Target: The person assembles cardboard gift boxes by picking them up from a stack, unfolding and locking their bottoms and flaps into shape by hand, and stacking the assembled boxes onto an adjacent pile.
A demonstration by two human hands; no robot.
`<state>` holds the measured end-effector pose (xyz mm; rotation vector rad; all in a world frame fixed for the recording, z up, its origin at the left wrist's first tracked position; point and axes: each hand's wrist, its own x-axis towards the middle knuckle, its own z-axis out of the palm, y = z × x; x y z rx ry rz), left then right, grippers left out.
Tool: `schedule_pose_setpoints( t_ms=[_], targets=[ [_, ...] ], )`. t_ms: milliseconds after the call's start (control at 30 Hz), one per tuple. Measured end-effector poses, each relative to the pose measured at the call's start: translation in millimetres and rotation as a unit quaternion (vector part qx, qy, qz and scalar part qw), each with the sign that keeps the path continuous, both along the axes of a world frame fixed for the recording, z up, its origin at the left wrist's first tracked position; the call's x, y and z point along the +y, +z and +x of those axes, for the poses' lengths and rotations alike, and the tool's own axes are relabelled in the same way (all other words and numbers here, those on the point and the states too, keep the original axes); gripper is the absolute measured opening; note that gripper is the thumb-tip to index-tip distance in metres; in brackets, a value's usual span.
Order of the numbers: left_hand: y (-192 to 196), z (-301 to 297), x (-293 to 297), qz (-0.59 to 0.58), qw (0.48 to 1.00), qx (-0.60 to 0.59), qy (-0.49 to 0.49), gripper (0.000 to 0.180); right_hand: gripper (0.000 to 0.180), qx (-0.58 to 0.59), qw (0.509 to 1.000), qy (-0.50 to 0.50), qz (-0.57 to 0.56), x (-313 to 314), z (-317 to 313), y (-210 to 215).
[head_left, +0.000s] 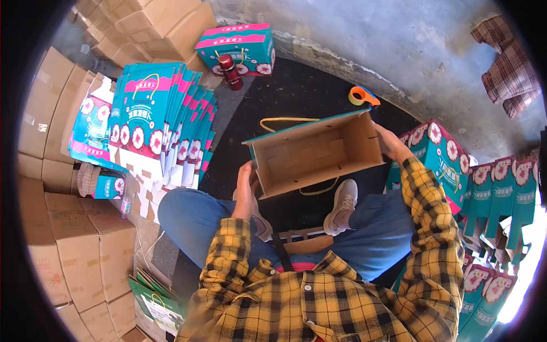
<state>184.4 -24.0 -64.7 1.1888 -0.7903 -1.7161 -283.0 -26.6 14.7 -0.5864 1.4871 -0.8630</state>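
Between my hands, above my crossed legs, is a cardboard gift box (310,157), teal outside and plain brown inside, with its open side toward me. Its bottom flaps appear interlocked, and a yellow cord handle stands off each long side. My left hand (245,191) is closed on the box's left end, its fingertips at the near left corner. At the right end my right hand (391,143) grips the wall, with part of its fingers hidden behind the cardboard. Just beyond the box lies an orange tape dispenser (360,96) on the dark mat.
Flattened teal and pink boxes (145,114) lean in a stack at left. Brown cartons (74,245) are piled behind and below them. A red thermos (230,72) stands before a finished gift box (242,45). More teal boxes (439,154) crowd the right, beside the concrete wall (364,40).
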Motion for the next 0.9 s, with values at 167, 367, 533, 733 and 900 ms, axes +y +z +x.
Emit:
schedule_pose_setpoints(
  t_ms=[167,367,533,733,900],
  targets=[
    [7,-17,-10,-0.166,0.953,-0.238,-0.083,0.074,0.062,0.105,0.993,0.043,0.021,-12,-1,9],
    [41,-28,-29,-0.180,0.908,-0.351,-0.140,0.085,0.048,0.598,0.707,0.242,-0.290,-23,51,26],
    [50,-28,-59,-0.104,0.902,-0.354,-0.226,0.079,0.038,0.683,0.606,0.342,-0.222,-46,76,11],
    [34,-21,-58,-0.163,0.894,-0.371,-0.191,0.070,0.076,0.503,0.808,0.295,-0.079,-74,28,-28],
    [47,-19,-49,-0.209,0.881,-0.388,-0.173,0.063,0.106,0.219,0.972,0.052,0.068,-72,17,-11]
  ],
)
